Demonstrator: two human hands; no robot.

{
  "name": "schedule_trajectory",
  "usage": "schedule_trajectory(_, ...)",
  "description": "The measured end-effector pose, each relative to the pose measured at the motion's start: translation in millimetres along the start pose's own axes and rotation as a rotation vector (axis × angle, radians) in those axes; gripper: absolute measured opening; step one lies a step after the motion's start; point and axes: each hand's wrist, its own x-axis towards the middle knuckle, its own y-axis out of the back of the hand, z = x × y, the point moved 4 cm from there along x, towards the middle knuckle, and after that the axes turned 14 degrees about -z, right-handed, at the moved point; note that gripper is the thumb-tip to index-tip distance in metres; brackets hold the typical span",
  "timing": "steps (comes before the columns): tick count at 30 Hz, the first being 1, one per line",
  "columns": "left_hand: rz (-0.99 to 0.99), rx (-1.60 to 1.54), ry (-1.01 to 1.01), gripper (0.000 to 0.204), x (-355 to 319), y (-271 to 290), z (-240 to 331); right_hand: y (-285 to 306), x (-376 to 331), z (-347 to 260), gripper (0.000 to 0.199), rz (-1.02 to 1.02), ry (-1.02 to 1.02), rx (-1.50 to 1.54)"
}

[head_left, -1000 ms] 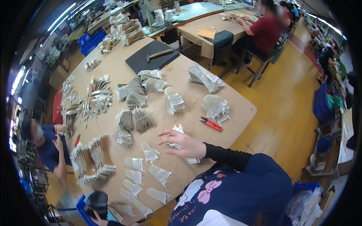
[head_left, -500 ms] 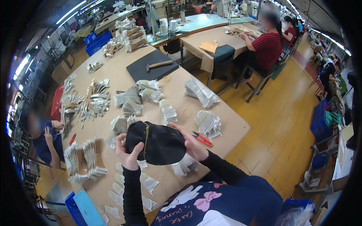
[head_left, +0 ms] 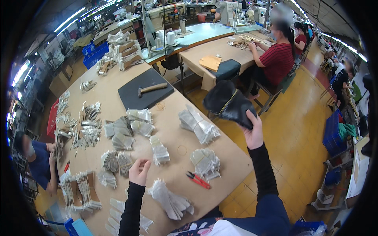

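My right hand [head_left: 254, 131] grips a bundle of black, leather-like pieces [head_left: 228, 104] by its near end. A yellowish band goes round the bundle's middle, and it is held out past the table's right edge, above the floor. Over the table, my left hand [head_left: 139, 172] is loosely curled with nothing visible in it. Just right of that hand lies a bundle of pale strips [head_left: 171, 200]. Red-handled thread snips [head_left: 198, 180] rest farther right, near a banded pale bundle [head_left: 205, 163].
More pale bundles [head_left: 199, 124] and loose pieces cover the brown table [head_left: 232, 157]. A hammer [head_left: 152, 89] lies on a black board [head_left: 130, 92]. One co-worker [head_left: 35, 165] is at the left side; another, in a red shirt [head_left: 277, 53], sits at a table beyond.
The black bundle has left my left hand and swung right and away in my right hand, off the table. My left hand stays over the table, and the pale strips beneath are uncovered.
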Motion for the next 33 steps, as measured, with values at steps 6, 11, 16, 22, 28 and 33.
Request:
schedule_trajectory(6,-0.125,0.213,0.229,0.028,19.8,-12.9,-111.1,113.3,92.9,57.7,0.025,0.279,-0.151,-0.128)
schedule_trajectory(11,-0.262,0.286,0.174,0.049,20.8,-22.4,-127.6,134.4,156.8,96.4,0.028,0.217,-0.161,-0.151)
schedule_trajectory(16,-0.233,0.151,0.262,0.051,20.3,-22.9,-125.5,92.2,279.6,85.1,0.022,0.096,0.155,-0.064)
schedule_trajectory(22,-0.231,0.171,0.268,0.049,21.5,-22.3,-117.1,100.5,376.7,98.3,0.093,0.388,0.052,-0.059)
schedule_trajectory(28,-0.179,0.184,0.226,0.05,18.6,-24.5,-119.6,137.2,333.0,128.2,0.075,0.302,-0.203,-0.327)
schedule_trajectory(33,-0.163,0.177,0.173,0.05,17.9,-26.2,-129.8,104.8,244.9,100.1,0.031,0.004,-0.308,-0.695)
